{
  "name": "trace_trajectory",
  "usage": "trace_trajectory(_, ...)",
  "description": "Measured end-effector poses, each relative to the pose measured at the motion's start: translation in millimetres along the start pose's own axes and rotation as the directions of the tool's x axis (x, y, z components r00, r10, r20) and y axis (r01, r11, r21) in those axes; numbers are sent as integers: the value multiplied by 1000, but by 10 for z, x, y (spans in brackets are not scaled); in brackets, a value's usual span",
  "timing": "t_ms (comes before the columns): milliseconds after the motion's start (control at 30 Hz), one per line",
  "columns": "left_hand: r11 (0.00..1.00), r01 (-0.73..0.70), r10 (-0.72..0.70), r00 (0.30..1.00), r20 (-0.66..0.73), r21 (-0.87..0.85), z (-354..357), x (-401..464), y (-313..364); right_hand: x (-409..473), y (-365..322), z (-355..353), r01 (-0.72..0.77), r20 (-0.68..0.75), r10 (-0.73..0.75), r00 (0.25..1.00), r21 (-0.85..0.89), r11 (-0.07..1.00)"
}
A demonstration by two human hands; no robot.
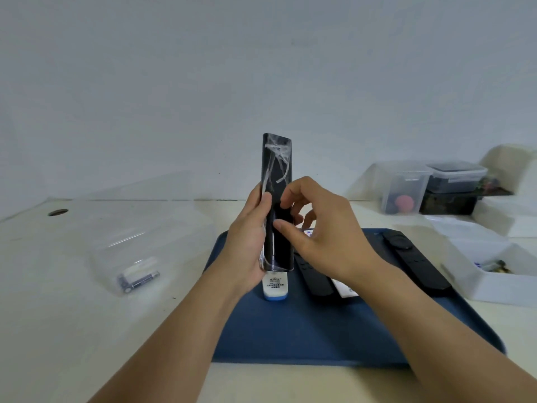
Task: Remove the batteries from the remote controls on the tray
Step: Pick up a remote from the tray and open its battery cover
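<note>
L hand (248, 239) grips the black remote (277, 199) upright, above the far-left part of the tray (305, 330). Palm wraps the remote's lower left edge, thumb lies on its near face, fingers go behind & are hidden. L forearm comes up from the bottom-left, bare. R hand (322, 228) sits just right of the remote at mid-height, fingers curled; thumb tip & index tip touch the remote's near face, other fingers tucked behind. R forearm runs in from the bottom-right corner over the tray, bare, wrist bent slightly inward.
</note>
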State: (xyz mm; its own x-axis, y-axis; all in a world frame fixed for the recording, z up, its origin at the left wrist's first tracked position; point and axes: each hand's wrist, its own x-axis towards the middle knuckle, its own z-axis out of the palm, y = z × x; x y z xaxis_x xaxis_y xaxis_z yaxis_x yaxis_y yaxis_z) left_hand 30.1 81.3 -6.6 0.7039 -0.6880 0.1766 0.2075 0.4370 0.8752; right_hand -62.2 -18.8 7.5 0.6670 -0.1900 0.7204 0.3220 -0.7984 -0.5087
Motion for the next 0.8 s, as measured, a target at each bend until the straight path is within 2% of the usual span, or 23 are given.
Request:
trace_trajectory(167, 978, -79, 82, 997, -12, 196, 51, -48, -45, 9, 51, 34, -55, -1, 55, 998, -10, 998)
trace_trajectory(267, 967, -86, 90, 996, -4, 241, 101, -65, -107, 3, 103, 45, -76, 29, 76, 997, -22, 997)
trace_trajectory(533, 981, 17, -3, 997, -72, 194, 93, -35, -209, -5, 154, 54, -129, 66, 129, 989, 8, 992)
trace_trajectory(667, 995, 49, -37, 988, -148, 83, 20, 15, -152, 13, 103, 60, -135, 40, 133, 990, 72, 988)
trace_trajectory(733, 998, 57, -57, 983, -174, -3, 15, 29, -110, 51, 108, 1, -218, 14, 218, 976, 168, 961)
trace_trajectory(800, 996, 59, -73, 975, -209, -71, 28, 38, -76, 93, 185, -142, -352, -75, 389, 918, 297, 888)
